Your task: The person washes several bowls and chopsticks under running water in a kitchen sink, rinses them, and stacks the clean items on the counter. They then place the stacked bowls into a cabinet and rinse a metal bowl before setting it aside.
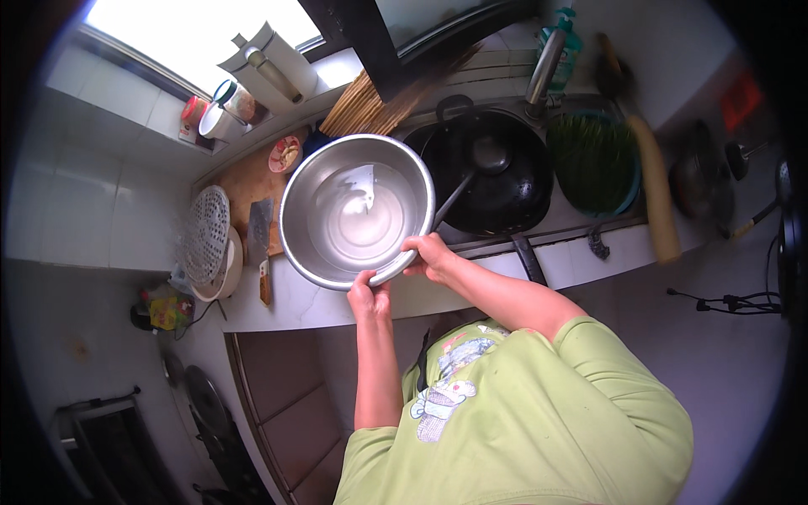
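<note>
A wide stainless steel basin (297, 252) with clear liquid, apparently water, in its bottom is held over the countertop. My left hand (370, 295) grips its near rim, thumb over the edge. Further right along the same rim, my right hand (429, 255) is closed on it, with the fingers underneath partly hidden. Just right of the basin sits a black wok (524, 183), and a metal ladle (491, 155) rests in it with its handle running toward my right hand. To the left, a cleaver (260, 230) lies across the edge of a wooden cutting board (243, 177).
A small bowl (285, 154) of cut pieces stands on the board. Left are a perforated strainer (205, 233) and a pale basin (230, 268). Right of the wok are a tub of greens (590, 161) and a long pale gourd-like object (656, 189). Bamboo sticks (360, 107) lie behind.
</note>
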`<state>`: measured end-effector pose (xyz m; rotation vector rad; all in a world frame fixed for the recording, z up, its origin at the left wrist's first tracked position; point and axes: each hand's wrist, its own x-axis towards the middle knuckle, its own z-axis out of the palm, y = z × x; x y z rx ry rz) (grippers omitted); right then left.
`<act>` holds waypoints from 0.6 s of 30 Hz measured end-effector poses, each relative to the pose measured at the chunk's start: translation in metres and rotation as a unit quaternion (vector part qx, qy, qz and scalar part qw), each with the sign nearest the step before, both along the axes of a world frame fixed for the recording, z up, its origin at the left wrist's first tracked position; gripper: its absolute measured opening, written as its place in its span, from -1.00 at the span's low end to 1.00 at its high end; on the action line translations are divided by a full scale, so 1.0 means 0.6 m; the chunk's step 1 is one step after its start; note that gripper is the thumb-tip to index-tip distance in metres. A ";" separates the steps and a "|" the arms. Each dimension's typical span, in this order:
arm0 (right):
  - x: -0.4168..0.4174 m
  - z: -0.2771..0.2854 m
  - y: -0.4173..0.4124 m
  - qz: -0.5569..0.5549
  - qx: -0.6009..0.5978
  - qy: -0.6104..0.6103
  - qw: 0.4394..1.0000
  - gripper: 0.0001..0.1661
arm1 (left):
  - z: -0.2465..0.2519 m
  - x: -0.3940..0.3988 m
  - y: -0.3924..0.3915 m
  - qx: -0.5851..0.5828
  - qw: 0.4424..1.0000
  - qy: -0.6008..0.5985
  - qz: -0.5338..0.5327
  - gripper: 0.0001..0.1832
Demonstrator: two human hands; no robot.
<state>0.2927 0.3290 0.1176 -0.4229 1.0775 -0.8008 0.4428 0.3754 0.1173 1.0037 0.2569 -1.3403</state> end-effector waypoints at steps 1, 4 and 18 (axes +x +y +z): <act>0.002 0.007 0.006 -0.003 0.012 0.000 1.000 -0.73 | 0.011 0.001 0.004 0.010 1.000 -0.020 -0.002 -0.91; -0.004 0.026 0.018 -0.009 0.045 0.000 0.999 -0.79 | 0.035 -0.004 0.007 0.026 0.997 -0.071 -0.007 -0.92; -0.069 0.003 0.023 0.003 0.076 -0.148 0.986 -0.90 | 0.066 -0.075 -0.010 -0.007 0.973 -0.228 -0.036 -0.95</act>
